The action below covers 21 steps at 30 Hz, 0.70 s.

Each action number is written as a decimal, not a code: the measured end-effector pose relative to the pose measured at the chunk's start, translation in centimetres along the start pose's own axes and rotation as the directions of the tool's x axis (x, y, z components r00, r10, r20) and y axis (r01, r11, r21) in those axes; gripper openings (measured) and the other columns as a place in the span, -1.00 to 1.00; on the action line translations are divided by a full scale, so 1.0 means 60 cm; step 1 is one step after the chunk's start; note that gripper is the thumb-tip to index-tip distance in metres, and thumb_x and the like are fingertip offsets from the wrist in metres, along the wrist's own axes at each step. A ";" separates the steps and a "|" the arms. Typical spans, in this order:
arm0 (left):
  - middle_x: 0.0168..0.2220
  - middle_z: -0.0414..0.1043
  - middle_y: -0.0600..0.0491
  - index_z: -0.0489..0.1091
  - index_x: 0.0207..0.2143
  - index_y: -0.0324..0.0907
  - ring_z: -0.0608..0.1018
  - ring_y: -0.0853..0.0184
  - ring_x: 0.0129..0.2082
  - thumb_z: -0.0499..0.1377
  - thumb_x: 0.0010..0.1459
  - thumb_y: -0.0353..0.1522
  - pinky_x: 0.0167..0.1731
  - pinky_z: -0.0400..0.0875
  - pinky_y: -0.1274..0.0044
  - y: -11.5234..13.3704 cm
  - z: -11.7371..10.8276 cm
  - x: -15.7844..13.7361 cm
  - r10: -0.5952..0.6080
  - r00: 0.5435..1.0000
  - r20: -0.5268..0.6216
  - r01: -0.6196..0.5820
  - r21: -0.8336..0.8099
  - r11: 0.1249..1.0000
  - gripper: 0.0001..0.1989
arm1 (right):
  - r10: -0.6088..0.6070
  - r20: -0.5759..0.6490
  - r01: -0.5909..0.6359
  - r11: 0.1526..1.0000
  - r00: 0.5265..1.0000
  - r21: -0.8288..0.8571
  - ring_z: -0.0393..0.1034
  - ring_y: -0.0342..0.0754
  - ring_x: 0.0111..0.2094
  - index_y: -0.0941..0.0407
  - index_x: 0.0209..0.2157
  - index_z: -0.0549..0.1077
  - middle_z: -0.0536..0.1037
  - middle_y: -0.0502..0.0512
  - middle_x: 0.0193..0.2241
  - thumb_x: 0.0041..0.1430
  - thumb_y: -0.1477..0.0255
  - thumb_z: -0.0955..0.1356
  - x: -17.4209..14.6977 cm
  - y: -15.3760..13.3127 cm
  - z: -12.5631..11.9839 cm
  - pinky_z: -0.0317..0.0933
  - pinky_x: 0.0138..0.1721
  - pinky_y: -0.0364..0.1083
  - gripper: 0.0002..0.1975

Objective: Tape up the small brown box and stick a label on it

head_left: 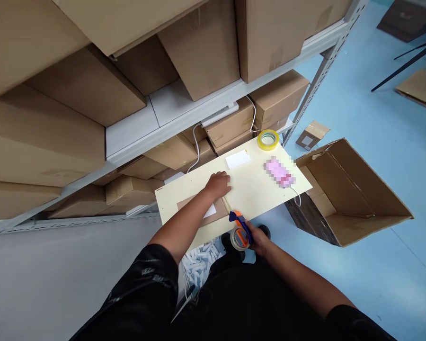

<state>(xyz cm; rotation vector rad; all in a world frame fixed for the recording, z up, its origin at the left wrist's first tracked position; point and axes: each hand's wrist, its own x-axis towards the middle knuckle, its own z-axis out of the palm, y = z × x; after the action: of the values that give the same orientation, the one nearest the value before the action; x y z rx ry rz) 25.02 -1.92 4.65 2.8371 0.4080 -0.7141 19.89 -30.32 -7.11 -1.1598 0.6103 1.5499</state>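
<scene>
My left hand [218, 184] rests palm down on a small pale work table [255, 189], its fingers closed over the far edge of a flat brown parcel [220, 208] with a white label. My right hand [257, 237] grips a blue and orange tape dispenser [239, 232] holding a roll of clear tape, at the table's near edge just right of the parcel. A thin strip of tape runs from the dispenser up toward the parcel.
A yellow tape roll [268, 139], a white card [237, 159] and a blurred pink object [279, 173] with a white cable lie on the table. An open cardboard box [355, 194] stands right. Shelves of cardboard boxes [92, 94] fill the left and top. White packing scraps [199, 265] lie below.
</scene>
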 end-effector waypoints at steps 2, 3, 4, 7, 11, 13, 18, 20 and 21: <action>0.20 0.44 -0.14 0.49 0.15 -0.13 0.43 0.10 0.23 0.09 0.33 -0.33 0.28 0.29 0.30 -0.039 -0.008 -0.060 -0.023 0.978 -0.209 -0.006 -0.138 0.990 -0.60 | 0.021 -0.017 -0.021 1.000 1.000 0.010 0.53 0.01 -0.47 0.10 -0.22 0.54 0.59 0.07 -0.48 0.28 -0.08 0.42 -0.004 0.003 0.004 0.50 -0.37 -0.01 -0.51; 0.28 0.39 -0.12 0.46 0.21 -0.12 0.38 0.12 0.30 0.08 0.30 -0.36 0.32 0.26 0.31 -0.063 -0.006 -0.096 -0.004 0.971 -0.238 -0.034 -0.154 0.987 -0.55 | 0.039 -0.019 -0.038 0.999 0.999 0.020 0.57 0.02 -0.42 0.11 -0.20 0.56 0.62 0.10 -0.43 0.30 -0.08 0.41 -0.007 0.004 0.006 0.51 -0.33 0.00 -0.51; 0.38 0.30 -0.10 0.43 0.27 -0.11 0.30 0.10 0.39 0.13 0.22 -0.39 0.37 0.21 0.29 -0.090 0.000 -0.134 0.026 0.976 -0.218 -0.058 -0.141 0.988 -0.45 | 0.049 -0.003 -0.049 0.998 0.999 0.035 0.59 0.04 -0.37 0.12 -0.17 0.56 0.65 0.13 -0.37 0.32 -0.07 0.39 -0.009 0.005 0.009 0.52 -0.29 0.01 -0.50; 0.58 -0.10 0.03 0.20 0.47 0.06 -0.02 -0.09 0.55 0.24 0.02 -0.42 0.41 0.12 0.09 -0.167 0.036 -0.242 -0.008 1.000 -0.027 0.006 -0.071 0.997 -0.08 | 0.071 0.002 -0.071 0.996 0.997 0.057 0.62 0.06 -0.30 0.13 -0.13 0.57 0.68 0.17 -0.30 0.35 -0.07 0.36 -0.013 0.006 0.017 0.53 -0.24 0.03 -0.49; 0.59 -0.18 0.02 0.07 0.53 0.07 0.07 -0.06 0.53 0.31 -0.04 -0.43 0.33 0.31 0.24 -0.216 0.093 -0.326 -0.058 0.995 0.080 0.064 -0.077 0.995 0.06 | 0.074 -0.014 -0.072 0.995 0.997 0.076 0.63 0.06 -0.27 0.11 -0.13 0.58 0.69 0.16 -0.26 0.38 -0.05 0.35 -0.010 -0.003 0.031 0.54 -0.21 0.02 -0.52; 0.59 -0.18 -0.01 0.07 0.53 0.06 0.18 -0.06 0.49 0.35 0.00 -0.40 0.33 0.33 0.24 -0.212 0.116 -0.345 -0.060 0.998 0.015 0.061 -0.104 0.993 0.05 | 0.063 0.013 -0.064 0.994 0.998 0.084 0.63 0.05 -0.25 0.12 -0.10 0.57 0.70 0.17 -0.24 0.40 -0.04 0.32 -0.004 -0.024 0.044 0.55 -0.19 0.03 -0.51; 0.58 -0.11 -0.11 0.08 0.52 0.00 0.36 -0.08 0.36 0.42 0.07 -0.22 0.30 0.36 0.20 -0.151 0.166 -0.372 -0.172 0.980 -0.103 0.154 -0.166 0.974 0.01 | 0.011 -0.015 -0.012 1.000 1.000 -0.019 0.60 -0.01 -0.33 0.13 -0.09 0.56 0.68 0.16 -0.29 0.44 -0.06 0.27 0.023 -0.131 0.100 0.52 -0.29 -0.04 -0.47; 0.55 -0.02 -0.15 0.10 0.51 -0.03 0.35 -0.07 0.38 0.41 0.10 -0.16 0.30 0.36 0.22 -0.121 0.183 -0.377 -0.205 0.971 -0.121 0.181 -0.183 0.966 -0.01 | -0.015 -0.044 0.011 0.995 0.999 -0.102 0.58 -0.02 -0.35 0.13 -0.10 0.55 0.67 0.15 -0.30 0.41 -0.07 0.30 0.036 -0.179 0.129 0.50 -0.32 -0.05 -0.47; 0.54 0.03 -0.16 0.12 0.50 -0.03 0.33 -0.07 0.40 0.41 0.11 -0.14 0.32 0.33 0.21 -0.107 0.189 -0.377 -0.202 0.970 -0.135 0.177 -0.178 0.968 -0.03 | -0.021 -0.046 0.015 0.990 0.999 -0.141 0.57 -0.02 -0.35 0.12 -0.10 0.54 0.66 0.14 -0.30 0.40 -0.07 0.32 0.043 -0.199 0.143 0.49 -0.32 -0.05 -0.48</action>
<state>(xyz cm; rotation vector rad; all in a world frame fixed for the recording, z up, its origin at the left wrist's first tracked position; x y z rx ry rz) -1.01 -3.54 5.11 2.7279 0.7367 -0.4713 28.00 -18.23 -3.86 -1.3073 0.5271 1.5741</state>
